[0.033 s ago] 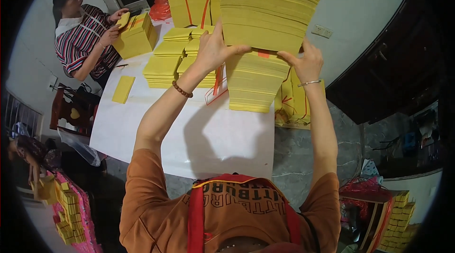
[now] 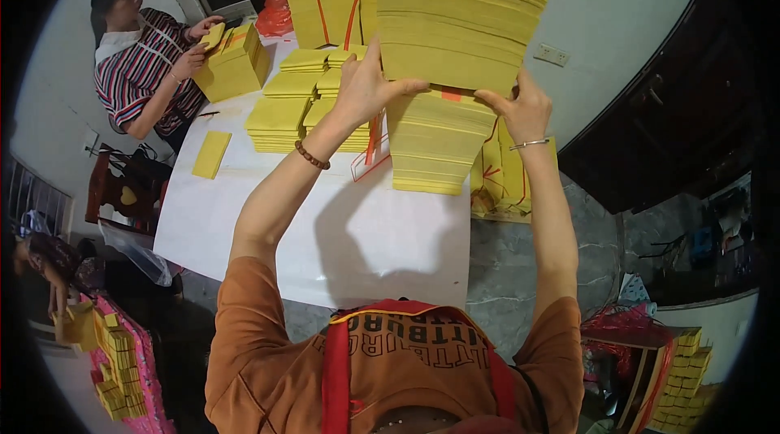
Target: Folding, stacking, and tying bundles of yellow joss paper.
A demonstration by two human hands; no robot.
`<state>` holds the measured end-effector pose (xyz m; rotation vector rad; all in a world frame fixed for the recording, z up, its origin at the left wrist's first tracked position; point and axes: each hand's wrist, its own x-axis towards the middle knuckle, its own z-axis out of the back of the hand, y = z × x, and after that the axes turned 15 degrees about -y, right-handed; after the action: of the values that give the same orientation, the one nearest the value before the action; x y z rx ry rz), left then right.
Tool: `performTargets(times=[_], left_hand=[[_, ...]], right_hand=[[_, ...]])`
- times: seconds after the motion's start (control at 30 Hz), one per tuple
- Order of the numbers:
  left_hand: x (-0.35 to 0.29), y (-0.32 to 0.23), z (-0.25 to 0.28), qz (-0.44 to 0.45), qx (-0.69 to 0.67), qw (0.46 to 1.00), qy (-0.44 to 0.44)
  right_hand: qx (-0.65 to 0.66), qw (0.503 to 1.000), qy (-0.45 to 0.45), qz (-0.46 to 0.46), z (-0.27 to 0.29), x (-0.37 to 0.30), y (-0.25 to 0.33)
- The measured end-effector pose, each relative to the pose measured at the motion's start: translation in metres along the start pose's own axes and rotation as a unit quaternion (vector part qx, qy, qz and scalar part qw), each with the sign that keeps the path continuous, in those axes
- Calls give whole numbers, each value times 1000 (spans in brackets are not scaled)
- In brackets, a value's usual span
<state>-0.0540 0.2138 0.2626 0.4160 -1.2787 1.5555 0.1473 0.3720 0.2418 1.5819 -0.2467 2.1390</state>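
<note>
A tall stack of yellow paper sheets (image 2: 459, 23) is gripped at its lower near corners by both my hands. My left hand (image 2: 367, 91) has its thumb along the stack's near bottom edge, with the fingers up its left side. On the other corner my right hand (image 2: 524, 109) does the same, its fingers partly hidden. Directly below sits a second yellow paper stack (image 2: 435, 145) on the white table (image 2: 390, 243). A small red-orange patch (image 2: 451, 93) shows where the two stacks meet, between my thumbs.
Several lower piles of yellow paper (image 2: 280, 113) lie left of my left forearm, near a single flat bundle (image 2: 211, 154). Across the table's left side a person (image 2: 146, 68) handles a yellow bundle over a yellow block (image 2: 231, 68). Red-tied yellow packs (image 2: 512, 178) stand beyond the right edge.
</note>
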Motion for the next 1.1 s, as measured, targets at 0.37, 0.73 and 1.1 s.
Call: performTargets(times=[0.37,0.73,1.1], left_hand=[[-4,14,0,14,-13,999,-32],[-2,7,3,42,-2,998,-44],[-6,10,2,25,10,999,-41]], right_hand=[[-33,981,-127,144,15,16,18],[-34,997,-51,-45,14,7,33],[447,791,31,-416,29,5,57]])
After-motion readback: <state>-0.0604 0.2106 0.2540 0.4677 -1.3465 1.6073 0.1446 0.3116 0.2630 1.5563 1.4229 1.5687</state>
